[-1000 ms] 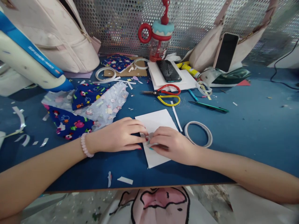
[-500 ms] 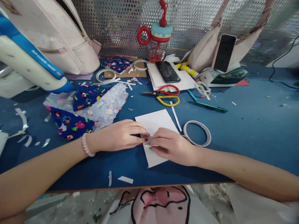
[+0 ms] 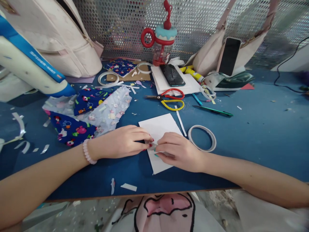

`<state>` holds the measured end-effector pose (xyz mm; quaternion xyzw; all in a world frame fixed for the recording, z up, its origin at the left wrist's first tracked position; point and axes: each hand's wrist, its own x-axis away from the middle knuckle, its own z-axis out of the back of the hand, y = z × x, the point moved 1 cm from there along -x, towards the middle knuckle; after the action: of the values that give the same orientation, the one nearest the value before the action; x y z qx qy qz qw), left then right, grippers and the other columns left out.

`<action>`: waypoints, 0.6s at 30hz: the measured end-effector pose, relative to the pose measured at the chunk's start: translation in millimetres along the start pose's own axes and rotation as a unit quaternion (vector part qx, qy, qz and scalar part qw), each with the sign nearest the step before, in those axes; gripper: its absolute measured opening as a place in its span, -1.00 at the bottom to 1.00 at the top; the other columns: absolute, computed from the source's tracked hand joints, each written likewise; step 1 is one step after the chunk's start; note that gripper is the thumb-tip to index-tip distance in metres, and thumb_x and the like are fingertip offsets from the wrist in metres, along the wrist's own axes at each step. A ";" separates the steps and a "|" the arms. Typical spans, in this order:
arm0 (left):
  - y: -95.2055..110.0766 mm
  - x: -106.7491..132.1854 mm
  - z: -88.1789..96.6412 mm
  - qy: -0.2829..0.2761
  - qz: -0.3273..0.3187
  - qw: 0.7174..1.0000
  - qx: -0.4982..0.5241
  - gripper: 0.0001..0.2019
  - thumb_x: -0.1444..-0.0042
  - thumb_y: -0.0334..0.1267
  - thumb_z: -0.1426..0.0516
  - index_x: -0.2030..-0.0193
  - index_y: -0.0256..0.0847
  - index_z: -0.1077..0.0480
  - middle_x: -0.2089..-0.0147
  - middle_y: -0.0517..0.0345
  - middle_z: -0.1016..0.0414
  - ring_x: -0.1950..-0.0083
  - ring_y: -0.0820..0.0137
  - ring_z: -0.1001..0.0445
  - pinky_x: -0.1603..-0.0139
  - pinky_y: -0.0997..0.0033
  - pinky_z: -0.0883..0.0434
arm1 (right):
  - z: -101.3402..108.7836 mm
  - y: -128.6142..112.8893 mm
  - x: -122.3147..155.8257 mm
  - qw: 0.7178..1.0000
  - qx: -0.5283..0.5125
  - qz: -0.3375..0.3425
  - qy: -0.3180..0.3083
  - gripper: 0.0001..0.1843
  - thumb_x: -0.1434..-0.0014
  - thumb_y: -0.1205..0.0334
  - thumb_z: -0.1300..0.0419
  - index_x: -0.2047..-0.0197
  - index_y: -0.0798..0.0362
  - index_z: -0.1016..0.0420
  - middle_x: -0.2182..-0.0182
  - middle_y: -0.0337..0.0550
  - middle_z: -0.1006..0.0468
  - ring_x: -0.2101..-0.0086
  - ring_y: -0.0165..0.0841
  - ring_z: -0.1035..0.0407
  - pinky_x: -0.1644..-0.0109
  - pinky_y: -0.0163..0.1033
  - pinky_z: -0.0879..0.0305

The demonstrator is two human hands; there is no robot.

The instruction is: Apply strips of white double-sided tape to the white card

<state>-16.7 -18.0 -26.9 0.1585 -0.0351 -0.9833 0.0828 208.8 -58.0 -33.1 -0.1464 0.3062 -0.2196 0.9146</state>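
Note:
A white sheet of paper (image 3: 161, 127) lies on the blue table (image 3: 253, 135) in front of me. My left hand (image 3: 123, 141) rests on its left edge, fingers drawn together in a pinch at the sheet's middle. My right hand (image 3: 180, 151) lies on the sheet from the right, fingertips pinched against the left ones. Between the fingertips sits something small and pale that I cannot make out. A pink bead bracelet (image 3: 86, 151) circles my left wrist.
A roll of tape (image 3: 202, 138) lies just right of the sheet. Behind it are red and yellow scissors (image 3: 169, 98), a green pen (image 3: 216, 111), patterned fabric pieces (image 3: 82, 112), a phone (image 3: 229, 56), bags, a red-and-blue cup (image 3: 161, 42) and paper scraps.
Both hands stay on the sheet; the fingertips have closed slightly tighter together. The view shifted a little.

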 end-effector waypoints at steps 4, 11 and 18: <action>-0.3 0.6 0.0 -0.006 0.001 1.000 0.006 -0.72 -0.40 -0.32 0.01 0.16 -0.22 -0.53 0.00 0.00 -0.57 -0.03 0.31 -0.49 -0.06 0.30 -0.42 | 0.4 2.3 0.3 1.000 -0.022 -0.014 -0.005 -0.88 -0.28 0.38 -0.13 0.23 0.11 -0.50 0.33 -0.06 -0.57 0.29 -0.34 -0.44 0.20 -0.20 -0.42; -0.6 1.6 -0.1 -0.019 0.005 1.000 0.012 -0.75 -0.38 -0.34 -0.01 0.13 -0.21 -0.53 -0.02 -0.01 -0.55 -0.07 0.29 -0.47 -0.08 0.30 -0.42 | 1.8 4.7 -2.0 0.997 -0.054 -0.035 -0.041 -0.87 -0.27 0.41 -0.14 0.22 0.09 -0.52 0.29 -0.05 -0.59 0.25 -0.34 -0.45 0.16 -0.21 -0.42; 0.0 1.0 -0.3 -0.022 0.008 1.000 0.005 -0.77 -0.37 -0.34 -0.04 0.16 -0.20 -0.54 -0.03 0.01 -0.55 -0.07 0.29 -0.47 -0.08 0.30 -0.42 | 1.5 4.2 -3.1 0.997 -0.059 -0.045 -0.026 -0.86 -0.26 0.42 -0.13 0.24 0.09 -0.52 0.29 -0.05 -0.59 0.27 -0.35 -0.46 0.15 -0.21 -0.45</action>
<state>-17.6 -18.2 -27.5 0.1369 -0.0431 -0.9856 0.0891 208.8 -52.7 -32.1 -0.2189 0.2877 -0.2383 0.9014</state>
